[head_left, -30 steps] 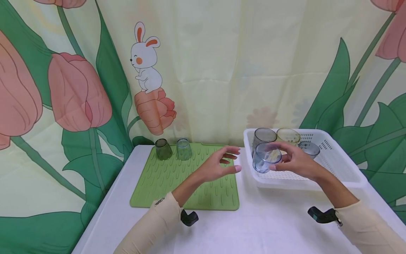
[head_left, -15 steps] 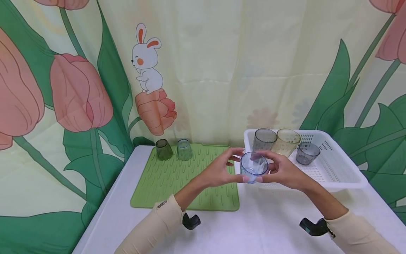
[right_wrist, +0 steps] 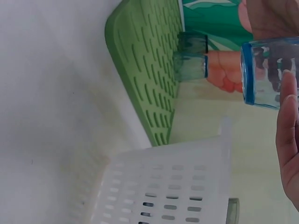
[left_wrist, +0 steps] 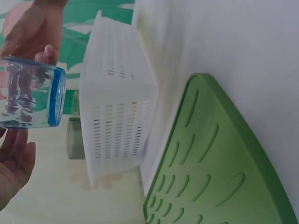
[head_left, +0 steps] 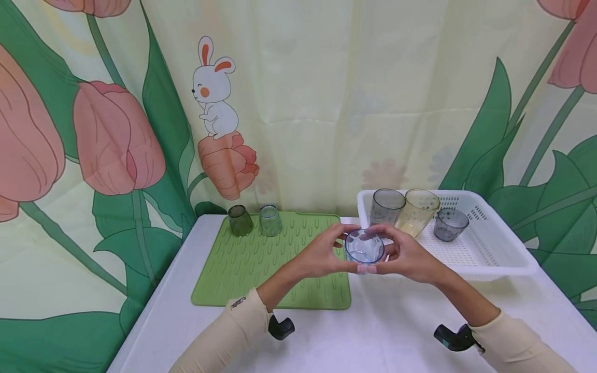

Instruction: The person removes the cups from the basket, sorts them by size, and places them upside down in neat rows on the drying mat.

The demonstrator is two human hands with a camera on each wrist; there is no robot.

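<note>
A clear, blue-tinted drinking glass (head_left: 364, 247) is held upright, mouth up, above the table between both hands. My left hand (head_left: 322, 255) grips its left side, thumb in front and fingers behind. On the right side my right hand (head_left: 407, 256) grips it the same way, and the two thumb tips nearly meet at the front. Both wrist views show the glass (left_wrist: 32, 93) raised off the tablecloth, its thick blue base toward the table.
A green drying mat (head_left: 270, 274) lies left, bearing an upside-down dark green glass (head_left: 240, 221) and a teal glass (head_left: 270, 221). At right, a white plastic basket (head_left: 501, 243) holds a tall grey glass (head_left: 388, 204), a yellow glass (head_left: 420, 212) and a short grey glass (head_left: 450, 226).
My right hand has lifted the blue glass out of the basket and carried it left. My left hand has taken hold of it too, and the glass has come slightly lower and closer.
</note>
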